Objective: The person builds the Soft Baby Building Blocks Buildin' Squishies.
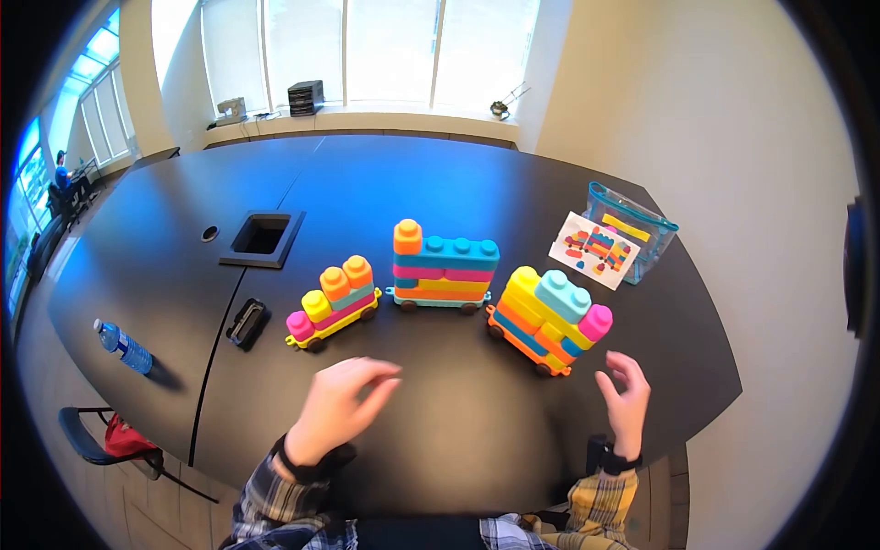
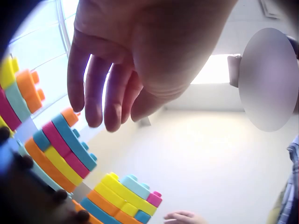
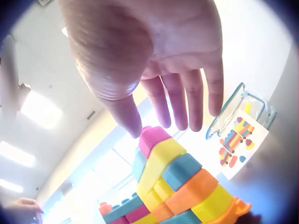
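Observation:
Three toy train cars built from chunky blocks stand in a curved row on the table. The small left car point(image 1: 341, 312) has a yellow wheeled base with pink, yellow and orange blocks. In the middle, a taller car point(image 1: 446, 273) carries teal, pink and yellow layers and one orange block on top. The right car point(image 1: 541, 321) sits angled, with a pink block at its near end. My left hand point(image 1: 339, 403) hovers in front of the left car, fingers loosely bent, holding nothing. My right hand point(image 1: 629, 403) is beside the right car's pink end, its fingers relaxed and free of any object.
Behind the right car, a picture card point(image 1: 594, 249) leans on a clear zip pouch point(image 1: 653, 225) with teal trim. To the left are a black case point(image 1: 246, 324), a water bottle point(image 1: 124, 346) and a square table opening point(image 1: 263, 235). A person sits far left.

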{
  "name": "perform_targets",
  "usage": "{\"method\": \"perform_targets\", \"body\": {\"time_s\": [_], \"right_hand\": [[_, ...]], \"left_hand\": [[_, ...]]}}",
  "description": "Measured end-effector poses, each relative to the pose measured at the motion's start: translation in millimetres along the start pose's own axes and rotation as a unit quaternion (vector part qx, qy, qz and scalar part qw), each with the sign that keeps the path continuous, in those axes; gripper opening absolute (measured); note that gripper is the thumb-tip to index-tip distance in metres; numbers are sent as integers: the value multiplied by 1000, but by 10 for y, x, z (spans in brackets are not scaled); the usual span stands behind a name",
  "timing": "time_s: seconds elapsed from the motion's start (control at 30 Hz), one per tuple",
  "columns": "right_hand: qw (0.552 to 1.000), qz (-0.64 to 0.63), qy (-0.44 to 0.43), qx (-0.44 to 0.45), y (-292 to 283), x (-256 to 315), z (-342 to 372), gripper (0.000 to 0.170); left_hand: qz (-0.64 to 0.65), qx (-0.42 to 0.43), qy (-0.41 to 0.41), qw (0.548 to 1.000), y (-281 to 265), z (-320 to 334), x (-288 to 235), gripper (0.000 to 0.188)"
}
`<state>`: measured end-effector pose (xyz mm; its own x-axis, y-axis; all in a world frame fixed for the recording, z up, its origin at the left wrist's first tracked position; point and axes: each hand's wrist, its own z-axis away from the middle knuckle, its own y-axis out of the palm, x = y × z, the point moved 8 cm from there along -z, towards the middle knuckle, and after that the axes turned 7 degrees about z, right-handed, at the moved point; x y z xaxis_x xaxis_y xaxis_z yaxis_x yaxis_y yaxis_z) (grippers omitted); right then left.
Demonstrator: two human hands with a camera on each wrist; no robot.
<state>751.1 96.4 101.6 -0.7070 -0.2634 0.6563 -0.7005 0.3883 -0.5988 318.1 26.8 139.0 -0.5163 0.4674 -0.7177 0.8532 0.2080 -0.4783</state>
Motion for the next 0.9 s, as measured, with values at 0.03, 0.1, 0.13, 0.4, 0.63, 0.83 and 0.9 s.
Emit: {"method": "perform_targets", "body": {"time_s": [0.03, 0.1, 0.13, 0.4, 0.63, 0.83, 0.9], "right_hand": [[999, -32, -1, -30, -80, 3, 82, 29], [995, -58, 13, -84, -224, -16, 243, 28], [989, -69, 33, -127, -289, -29, 329, 29], [966, -11, 57, -252, -663, -415, 648, 29], [948, 76, 54, -304, -1136, -359, 727, 17], [942, 93, 51, -320, -1314, -378, 806, 20], [941, 94, 60, -319, -1328, -395, 824, 22]], "left_hand": [[-15, -49, -33, 998, -198, 160, 41, 8], [-68, -143, -70, 985, -547, 478, 205, 4], [-81, -191, -90, 974, -703, 642, 307, 9], [-185, -418, -170, 873, -1685, 1797, 847, 36], [-262, -486, -210, 807, -2204, 2470, 813, 43], [-351, -500, -165, 774, -2403, 2562, 541, 46], [-349, -498, -173, 775, -2445, 2641, 602, 47]]}}
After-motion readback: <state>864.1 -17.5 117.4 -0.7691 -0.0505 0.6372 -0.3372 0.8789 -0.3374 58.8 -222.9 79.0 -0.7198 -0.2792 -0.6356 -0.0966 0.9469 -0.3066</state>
